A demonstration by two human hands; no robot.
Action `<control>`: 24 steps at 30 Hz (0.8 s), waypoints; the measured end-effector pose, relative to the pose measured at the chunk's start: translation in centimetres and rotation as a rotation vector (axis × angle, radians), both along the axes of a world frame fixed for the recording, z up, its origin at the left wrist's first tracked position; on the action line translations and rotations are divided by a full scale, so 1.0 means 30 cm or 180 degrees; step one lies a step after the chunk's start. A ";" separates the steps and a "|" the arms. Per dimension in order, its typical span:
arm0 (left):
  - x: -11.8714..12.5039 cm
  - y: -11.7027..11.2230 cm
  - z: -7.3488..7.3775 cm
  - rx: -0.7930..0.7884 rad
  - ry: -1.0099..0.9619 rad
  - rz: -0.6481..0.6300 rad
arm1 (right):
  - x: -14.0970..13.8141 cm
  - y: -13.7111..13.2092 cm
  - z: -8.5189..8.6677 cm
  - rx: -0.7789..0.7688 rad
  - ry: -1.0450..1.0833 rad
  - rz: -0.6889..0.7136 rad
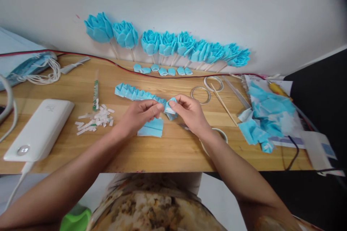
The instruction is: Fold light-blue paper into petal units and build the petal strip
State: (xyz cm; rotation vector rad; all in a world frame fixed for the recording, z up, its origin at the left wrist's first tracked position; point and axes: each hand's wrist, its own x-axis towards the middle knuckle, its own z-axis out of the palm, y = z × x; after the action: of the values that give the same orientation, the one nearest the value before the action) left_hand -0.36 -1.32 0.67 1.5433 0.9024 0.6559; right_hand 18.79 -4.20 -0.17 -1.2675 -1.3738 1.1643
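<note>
My left hand [139, 113] and my right hand [189, 112] meet over the middle of the wooden table [173, 151]. Both pinch a small folded blue piece [170, 109] at the near end of a strip of folded blue petals [137, 93] that runs back to the left. A flat blue pleated sheet [151, 129] lies on the table just below my left hand. Both hands have their fingers closed on the blue piece.
Several finished blue flowers [168, 43] on sticks lean against the wall, small blue folded pieces [162, 70] before them. Tape rolls [201, 94], a wooden stick [223, 104] and a heap of blue scraps [267, 115] lie right. White paper bits [94, 119] and a white power bank [40, 128] lie left.
</note>
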 end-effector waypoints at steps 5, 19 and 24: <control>0.009 -0.005 0.003 -0.0069 -0.0068 0.0042 | 0.006 -0.001 -0.002 0.0010 0.0036 0.0043; 0.009 0.001 0.011 -0.0023 -0.0035 0.0335 | 0.005 0.001 -0.004 -0.0094 -0.0002 0.0296; 0.005 0.005 0.005 -0.0087 -0.0030 0.0247 | 0.006 0.001 -0.007 -0.0100 0.0048 0.0247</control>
State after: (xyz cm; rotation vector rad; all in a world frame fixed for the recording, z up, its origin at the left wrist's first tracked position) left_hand -0.19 -1.18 0.82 1.4857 0.9641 0.7029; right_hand 18.97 -4.17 -0.38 -1.2345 -1.4093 1.2502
